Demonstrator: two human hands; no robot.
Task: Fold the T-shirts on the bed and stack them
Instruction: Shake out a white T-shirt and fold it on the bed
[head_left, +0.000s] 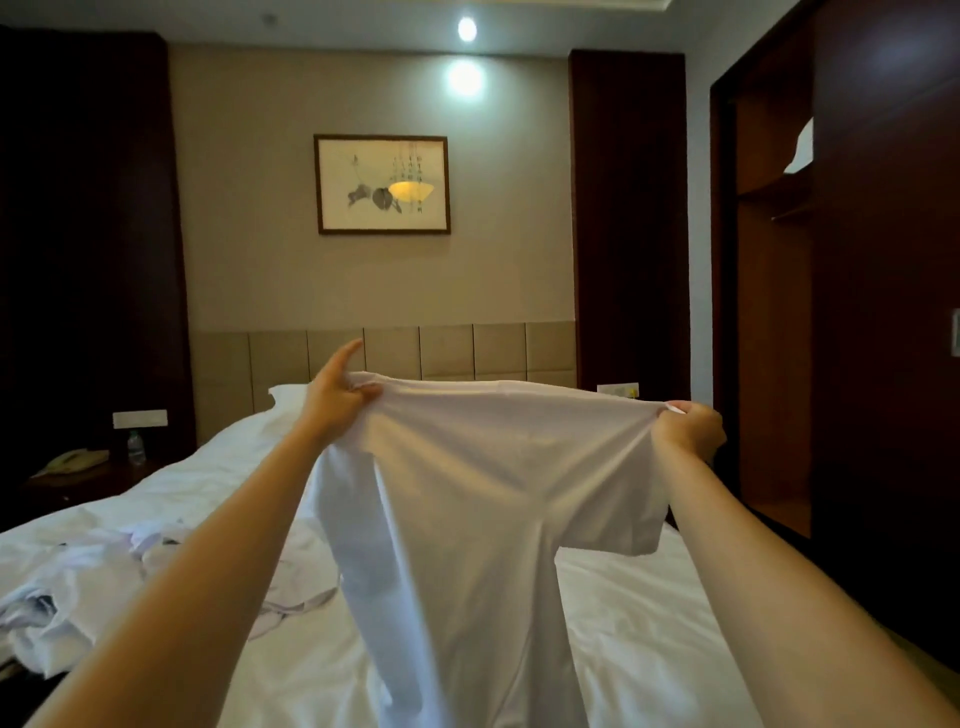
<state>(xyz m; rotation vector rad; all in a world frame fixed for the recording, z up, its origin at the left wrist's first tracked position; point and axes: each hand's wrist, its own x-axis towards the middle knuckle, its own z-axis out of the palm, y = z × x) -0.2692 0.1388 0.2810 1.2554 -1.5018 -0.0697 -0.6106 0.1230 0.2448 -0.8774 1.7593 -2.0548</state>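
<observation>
The white T-shirt (467, 499) hangs in the air over the bed (654, 634), stretched by its top edge between the two hands. That edge runs left to right. The body of the shirt drops straight down from it, so the long axis is vertical, and the lower part reaches the bottom of the view, close to the person. One short sleeve (623, 530) hangs out on the right side just under the held edge, which suggests the grip is at the shoulders.

The left hand (337, 400) pinches the left corner with thumb and curled fingers, its index finger sticking up free. The right hand (688, 428) is a closed fist bunched round the right corner. The left hand sits a little higher than the right. Both arms are stretched well forward.

To lay the shirt flat, it would probably need to be lowered forward onto the smooth sheet right beneath it, with the held edge towards the pillow (285, 400).

A crumpled heap of white clothes (78, 587) lies on the bed on the left, nearer the left arm and apart from the held shirt. No folded stack shows.
</observation>
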